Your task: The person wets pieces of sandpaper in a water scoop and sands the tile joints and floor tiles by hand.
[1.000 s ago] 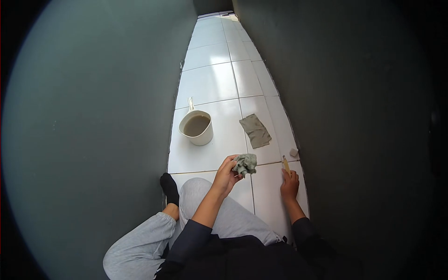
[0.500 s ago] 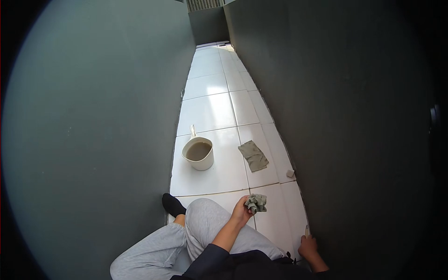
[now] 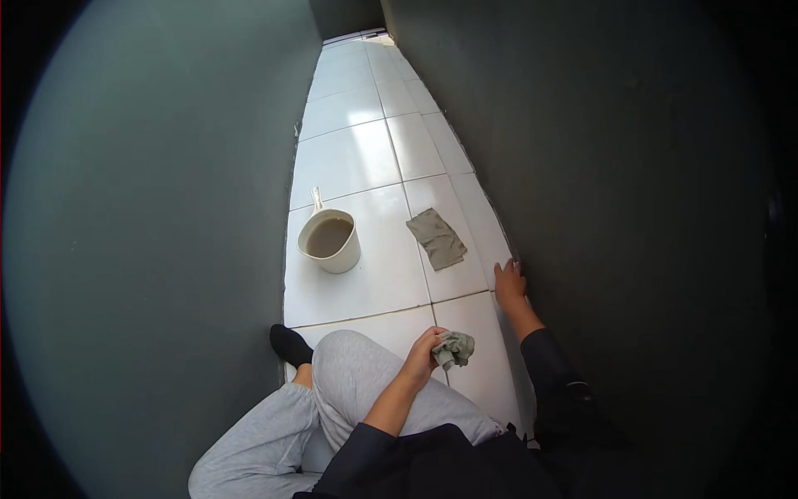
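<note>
My left hand (image 3: 422, 358) is closed around a crumpled grey-green cloth (image 3: 454, 349), above my bent leg. Over at the foot of the right wall, my right hand (image 3: 510, 284) reaches down to the floor with its fingers apart. It covers the place where a small pale block lay, and the block is hidden from me. A flat, folded grey-green cloth (image 3: 437, 239) lies on the tiles to the left of that hand. Farther left stands a white dipper (image 3: 339, 259) holding murky brownish water, its handle pointing away from me.
Dark grey-green walls rise close on both sides, the left wall (image 3: 158, 216) and the right wall (image 3: 615, 200). Between them, the white tiled floor (image 3: 357, 291) narrows into the distance. My leg in grey trousers (image 3: 357, 366) and a black sock (image 3: 289, 344) are in front of me.
My right hand has moved forward along the right wall to where the small block was showing. My left hand still grips the crumpled cloth. The view has tilted slightly downward.
</note>
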Demonstrator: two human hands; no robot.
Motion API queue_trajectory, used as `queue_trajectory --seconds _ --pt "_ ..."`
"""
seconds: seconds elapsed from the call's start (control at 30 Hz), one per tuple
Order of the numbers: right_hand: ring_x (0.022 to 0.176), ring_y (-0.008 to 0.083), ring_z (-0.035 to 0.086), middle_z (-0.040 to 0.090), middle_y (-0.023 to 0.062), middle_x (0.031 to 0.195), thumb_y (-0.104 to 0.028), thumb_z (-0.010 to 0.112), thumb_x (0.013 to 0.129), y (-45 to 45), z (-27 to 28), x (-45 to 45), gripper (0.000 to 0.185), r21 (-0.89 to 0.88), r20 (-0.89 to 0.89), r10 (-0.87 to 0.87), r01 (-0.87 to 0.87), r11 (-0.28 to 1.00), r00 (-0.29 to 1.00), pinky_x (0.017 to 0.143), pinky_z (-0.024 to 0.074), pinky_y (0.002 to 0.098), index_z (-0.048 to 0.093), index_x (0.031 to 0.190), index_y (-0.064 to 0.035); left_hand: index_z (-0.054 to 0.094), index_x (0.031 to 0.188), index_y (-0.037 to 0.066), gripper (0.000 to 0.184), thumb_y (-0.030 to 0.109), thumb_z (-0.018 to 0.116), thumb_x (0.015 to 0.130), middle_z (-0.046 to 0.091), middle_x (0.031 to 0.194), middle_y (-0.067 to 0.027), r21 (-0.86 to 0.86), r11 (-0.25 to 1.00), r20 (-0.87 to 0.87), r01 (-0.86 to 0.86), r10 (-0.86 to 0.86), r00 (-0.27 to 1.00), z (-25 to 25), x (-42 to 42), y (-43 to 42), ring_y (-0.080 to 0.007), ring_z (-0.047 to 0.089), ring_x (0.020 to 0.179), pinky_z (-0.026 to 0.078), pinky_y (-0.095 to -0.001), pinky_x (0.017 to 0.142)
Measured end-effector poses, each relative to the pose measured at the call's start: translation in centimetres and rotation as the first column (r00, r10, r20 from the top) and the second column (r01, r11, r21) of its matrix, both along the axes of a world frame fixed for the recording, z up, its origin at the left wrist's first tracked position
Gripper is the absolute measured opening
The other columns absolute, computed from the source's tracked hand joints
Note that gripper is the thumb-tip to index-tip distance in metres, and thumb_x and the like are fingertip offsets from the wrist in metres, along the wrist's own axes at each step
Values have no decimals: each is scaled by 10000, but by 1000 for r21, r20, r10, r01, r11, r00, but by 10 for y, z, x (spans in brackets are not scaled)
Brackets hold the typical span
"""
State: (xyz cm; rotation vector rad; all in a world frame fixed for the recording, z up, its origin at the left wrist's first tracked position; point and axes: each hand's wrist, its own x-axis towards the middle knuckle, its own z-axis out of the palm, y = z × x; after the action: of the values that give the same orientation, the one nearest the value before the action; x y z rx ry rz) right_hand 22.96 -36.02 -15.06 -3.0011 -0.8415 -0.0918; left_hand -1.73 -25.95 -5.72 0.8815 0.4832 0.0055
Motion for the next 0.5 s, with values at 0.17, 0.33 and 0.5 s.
queue_trajectory --seconds 0.17,0.33,0.5 --pt "982 282 502 496 114 1050 -102 519 815 -37 7 -26 238 -92 47 46 -42 995 998 747 493 386 547 1051 -92 509 1003 61 217 170 417 840 581 889 -50 -9 1000 -42 2 -2 999 0 2 -1 -125 565 769 476 -259 649" --pt "954 298 531 511 139 1041 -118 530 802 -111 19 -102 197 -232 -218 -32 -20 973 975 738 502 401 569 992 -81 509 997 68 208 174 417 843 582 883 -45 -11 1000 -16 8 -8 1000 2 2 -2 -123 566 771 475 -260 643" --pt "1019 327 534 523 156 1111 -150 521 823 -156 54 -157 256 -454 -400 -176 -28 890 899 766 497 426 585 1067 -101 505 998 64 217 184 391 858 571 852 -47 -8 994 -38 -109 109 993 0 3 -5 -103 530 698 443 -244 584"
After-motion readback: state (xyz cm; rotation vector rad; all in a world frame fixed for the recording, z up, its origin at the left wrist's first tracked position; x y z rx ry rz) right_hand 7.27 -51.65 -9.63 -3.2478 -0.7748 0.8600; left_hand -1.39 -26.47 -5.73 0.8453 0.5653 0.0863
